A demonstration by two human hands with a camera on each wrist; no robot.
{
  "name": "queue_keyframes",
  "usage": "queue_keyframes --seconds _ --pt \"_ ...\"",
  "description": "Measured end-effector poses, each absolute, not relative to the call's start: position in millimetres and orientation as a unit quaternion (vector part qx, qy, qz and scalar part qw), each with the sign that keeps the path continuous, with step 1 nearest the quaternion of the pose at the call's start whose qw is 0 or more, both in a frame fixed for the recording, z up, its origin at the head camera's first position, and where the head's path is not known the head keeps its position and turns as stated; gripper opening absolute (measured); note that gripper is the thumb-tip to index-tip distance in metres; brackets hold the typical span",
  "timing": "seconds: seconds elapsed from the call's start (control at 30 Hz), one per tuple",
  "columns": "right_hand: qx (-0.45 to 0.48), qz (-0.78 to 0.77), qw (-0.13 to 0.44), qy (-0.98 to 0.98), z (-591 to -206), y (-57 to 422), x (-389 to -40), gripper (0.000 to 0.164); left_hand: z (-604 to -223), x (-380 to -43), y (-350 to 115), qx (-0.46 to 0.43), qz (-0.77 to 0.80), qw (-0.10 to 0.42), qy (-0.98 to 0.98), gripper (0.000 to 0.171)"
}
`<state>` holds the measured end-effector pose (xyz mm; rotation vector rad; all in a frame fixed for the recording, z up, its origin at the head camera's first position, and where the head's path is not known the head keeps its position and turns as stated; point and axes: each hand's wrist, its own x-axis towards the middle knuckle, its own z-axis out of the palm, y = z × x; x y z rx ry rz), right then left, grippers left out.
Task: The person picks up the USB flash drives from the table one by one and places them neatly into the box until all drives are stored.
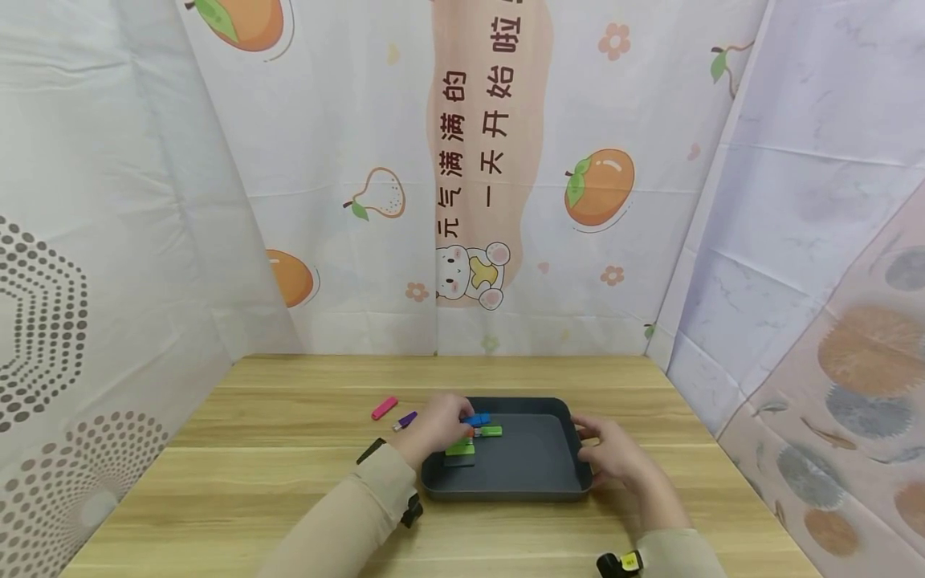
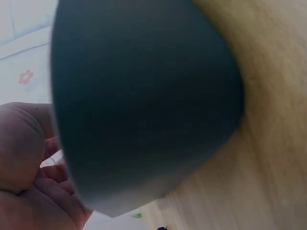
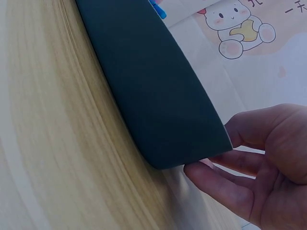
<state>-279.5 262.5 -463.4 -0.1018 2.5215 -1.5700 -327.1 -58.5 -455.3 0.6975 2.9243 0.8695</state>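
A dark grey tray [image 1: 535, 486] lies on the table between both hands. My left hand [image 1: 438, 427] reaches over the tray's left wall and pinches a small red USB stick [image 1: 470, 432]; most of its fingers are hidden in the left wrist view. Beside those fingertips lie a blue USB stick [image 1: 478, 419], a green one [image 1: 493, 431], another green one [image 1: 460, 450] and a dark grey one [image 1: 459, 461], all inside the tray. My right hand [image 1: 610, 451] holds the tray's right end, thumb and fingers at its rim and outer wall.
A pink USB stick [image 1: 385, 408] and a purple one [image 1: 405, 420] lie on the wooden table [image 1: 289, 466], left of the tray. A printed curtain [image 1: 347, 265] hangs behind the table, with more cloth on both sides.
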Motion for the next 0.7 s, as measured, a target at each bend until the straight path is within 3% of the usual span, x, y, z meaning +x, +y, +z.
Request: queue_keyframes --seconds 0.7 --pt "-0.033 -0.532 0.087 0.842 -463.9 263.0 -279.8 0.071 -463.7 -321.9 -35.6 0.219 0.202 0.017 0.955 0.011"
